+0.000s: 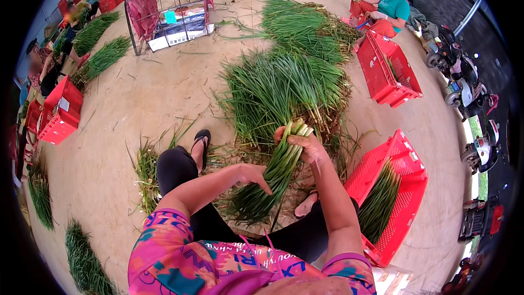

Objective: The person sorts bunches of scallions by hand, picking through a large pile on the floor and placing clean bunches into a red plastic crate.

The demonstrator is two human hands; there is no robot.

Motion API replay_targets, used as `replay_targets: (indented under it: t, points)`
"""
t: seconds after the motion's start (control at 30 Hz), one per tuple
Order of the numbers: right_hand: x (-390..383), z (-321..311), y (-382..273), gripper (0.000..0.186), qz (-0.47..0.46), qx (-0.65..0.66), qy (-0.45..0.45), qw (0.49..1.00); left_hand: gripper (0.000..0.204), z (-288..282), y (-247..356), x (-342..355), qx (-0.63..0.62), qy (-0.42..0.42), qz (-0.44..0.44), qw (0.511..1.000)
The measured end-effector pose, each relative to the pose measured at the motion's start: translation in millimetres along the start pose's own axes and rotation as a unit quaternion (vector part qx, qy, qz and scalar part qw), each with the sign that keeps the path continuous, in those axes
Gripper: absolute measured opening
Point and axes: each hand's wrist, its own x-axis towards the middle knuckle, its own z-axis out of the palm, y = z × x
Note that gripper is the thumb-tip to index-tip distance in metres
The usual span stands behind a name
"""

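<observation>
Bright, even daylight is flooding the scene, giving the concrete floor (142,98) a pale, flat tone with only soft, faint shadows showing under the pile of green onions (284,84). Colours are coming through saturated, especially the red crates (390,71). The fisheye lens is bending straight lines toward the rim, where a black circular border is closing in. The centre is staying sharp; the edges are softening and smearing slightly.

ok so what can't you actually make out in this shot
Head view only:
- Right hand palm and fingertips: wrapped around the green onion bundle.
- Left hand fingertips: hidden against the bundle's leaves.
- Red crate contents: partly behind the right forearm.
- Scooters: bent and cut by the fisheye rim.
</observation>
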Motion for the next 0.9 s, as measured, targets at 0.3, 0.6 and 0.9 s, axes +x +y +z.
replay_targets:
  t: [0.3, 0.6, 0.9]
  points:
    - [-2.0, 6.7, -32.3, 0.023, -0.119, -0.077, 0.110, 0.984, 0.066, -7.9, -11.9, -27.6, 0.206, 0.215, 0.211, 0.931]
    - [44.4, 32.7, -83.8, 0.019, -0.375, -0.340, 0.176, 0.844, 0.073, 4.9, -32.9, -45.1, 0.264, 0.267, -0.200, 0.905]
    - [-5.9, -16.2, 127.7, 0.054, -0.280, -0.655, 0.092, 0.696, 0.074, -38.6, -25.2, 65.6, -0.488, 0.096, 0.227, 0.837]
